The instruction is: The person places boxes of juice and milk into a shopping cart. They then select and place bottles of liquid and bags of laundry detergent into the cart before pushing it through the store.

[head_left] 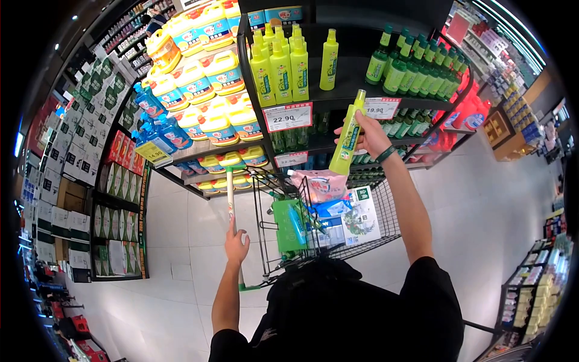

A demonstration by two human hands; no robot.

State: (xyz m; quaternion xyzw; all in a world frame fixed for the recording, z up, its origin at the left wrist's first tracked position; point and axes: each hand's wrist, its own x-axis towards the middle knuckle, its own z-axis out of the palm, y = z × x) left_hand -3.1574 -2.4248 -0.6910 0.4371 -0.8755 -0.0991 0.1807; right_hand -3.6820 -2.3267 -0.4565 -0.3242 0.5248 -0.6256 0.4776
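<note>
At shelf edge (338, 100), R hand (371, 136) grips bottle (347, 142), L hand (236, 246) grips cart handle (230, 193), floor (482, 199) open

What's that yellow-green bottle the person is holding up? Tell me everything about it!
The bottle is tall and slim, bright yellow-green, and looks like plastic. It has a narrow neck and a matching cap, plus a green label too small to read. It is held nearly upright, slightly tilted, in front of the shelf, above the shopping cart. Only the right hand touches it, gripping its upper half.
</note>
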